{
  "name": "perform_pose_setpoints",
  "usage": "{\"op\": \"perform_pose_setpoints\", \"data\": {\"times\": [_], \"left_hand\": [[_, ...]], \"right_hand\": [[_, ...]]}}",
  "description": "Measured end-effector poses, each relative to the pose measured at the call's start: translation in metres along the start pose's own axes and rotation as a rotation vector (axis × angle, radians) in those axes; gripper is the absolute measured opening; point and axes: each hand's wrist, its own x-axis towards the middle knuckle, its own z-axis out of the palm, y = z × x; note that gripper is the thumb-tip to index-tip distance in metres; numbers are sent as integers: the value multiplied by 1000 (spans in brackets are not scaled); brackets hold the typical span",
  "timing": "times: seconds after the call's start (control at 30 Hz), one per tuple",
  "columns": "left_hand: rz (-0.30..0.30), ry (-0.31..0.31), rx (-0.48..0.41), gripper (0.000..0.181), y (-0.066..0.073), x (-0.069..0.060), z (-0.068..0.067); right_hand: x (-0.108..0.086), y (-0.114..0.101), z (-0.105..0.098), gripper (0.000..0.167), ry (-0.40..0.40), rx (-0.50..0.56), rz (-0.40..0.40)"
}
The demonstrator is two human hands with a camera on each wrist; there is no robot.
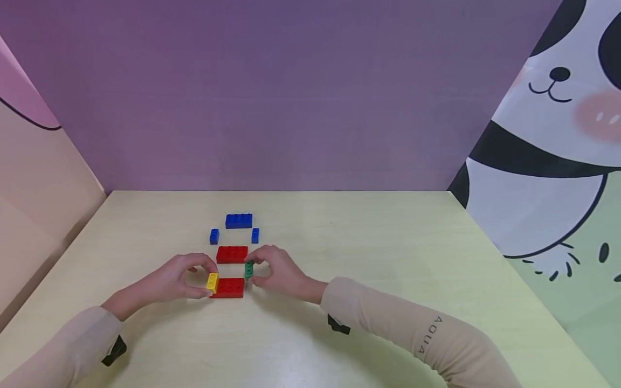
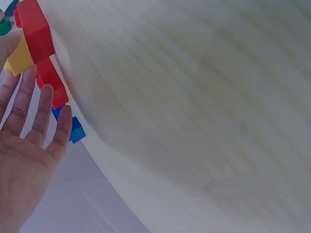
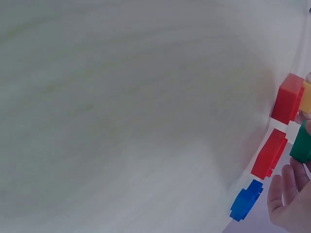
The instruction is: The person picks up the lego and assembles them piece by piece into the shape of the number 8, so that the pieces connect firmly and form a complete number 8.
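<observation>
Between thumb and fingers, my left hand (image 1: 180, 277) pinches a small yellow brick (image 1: 212, 282) at the left end of the nearer red brick (image 1: 230, 288). My right hand (image 1: 282, 274) pinches a small green brick (image 1: 249, 270) by its ends, beside the gap between the nearer red brick and the farther red brick (image 1: 232, 254). In the left wrist view the yellow brick (image 2: 21, 54) is against the red brick (image 2: 36, 28); whether they are joined I cannot tell. The right wrist view has the green brick (image 3: 302, 143) at the fingertips of my right hand (image 3: 291, 199).
Beyond the red bricks lie two small blue bricks, one left (image 1: 214, 236) and one right (image 1: 255, 235), with a larger blue brick (image 1: 239, 221) behind them. All lie on a pale wooden table (image 1: 364, 242). A purple wall (image 1: 291, 97) stands at its back edge.
</observation>
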Motion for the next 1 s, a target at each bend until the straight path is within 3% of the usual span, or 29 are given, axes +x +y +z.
{"op": "perform_pose_setpoints", "data": {"times": [0.5, 1.0], "left_hand": [[3, -2, -14, 38, 1, 0, -1], [2, 0, -6, 37, 6, 0, -1]], "right_hand": [[-2, -9, 12, 36, 5, -22, -61], [-4, -14, 19, 34, 28, -62, -7]]}}
